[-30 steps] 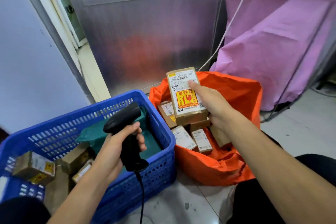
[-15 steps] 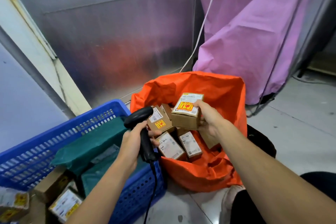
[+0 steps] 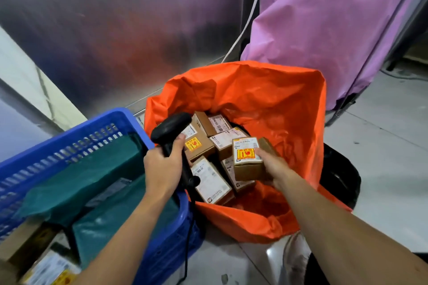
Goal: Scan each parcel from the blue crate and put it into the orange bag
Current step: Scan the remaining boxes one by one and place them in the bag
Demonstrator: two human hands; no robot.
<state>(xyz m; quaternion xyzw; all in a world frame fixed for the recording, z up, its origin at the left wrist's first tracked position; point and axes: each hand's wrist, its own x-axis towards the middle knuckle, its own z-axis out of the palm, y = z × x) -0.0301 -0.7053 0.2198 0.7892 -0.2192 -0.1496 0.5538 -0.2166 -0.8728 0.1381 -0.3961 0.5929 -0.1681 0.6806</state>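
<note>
So the right hand (image 3: 275, 166) has got a small brown cardboard parcel with a white label and a yellow-and-red sticker (image 3: 247, 159), label side up. The fingers are grasping it from its right side, thumb lying on top of the label and the rest tucked underneath where you can't really see them. The parcel sits inside the mouth of the crinkly orange plastic bag (image 3: 254, 99), right over the pile of other brown labelled boxes (image 3: 210, 178) already in there. Can't tell if it's actually resting on them or just above.

The left hand (image 3: 162, 166) is clenched round the handle of a black handheld barcode scanner (image 3: 171, 125). The scanner head pokes up over the near-left edge of the bag, just beside the pile, and its black cable (image 3: 187, 238) drops down between bag and crate.

The blue slotted plastic crate (image 3: 69, 141) is on the left, touching the bag or as good as. Inside are a couple of dark green plastic mailers (image 3: 81, 180), and down in the bottom-left corner a few more cardboard parcels with labels (image 3: 53, 271), pretty blurry.

Behind it all there's a brushed metal panel (image 3: 115, 30), a purple sheet (image 3: 324, 18) draped over something on the right, and a white cord (image 3: 250, 14) running down between them. Everything stands on a pale tiled floor (image 3: 382, 146).
</note>
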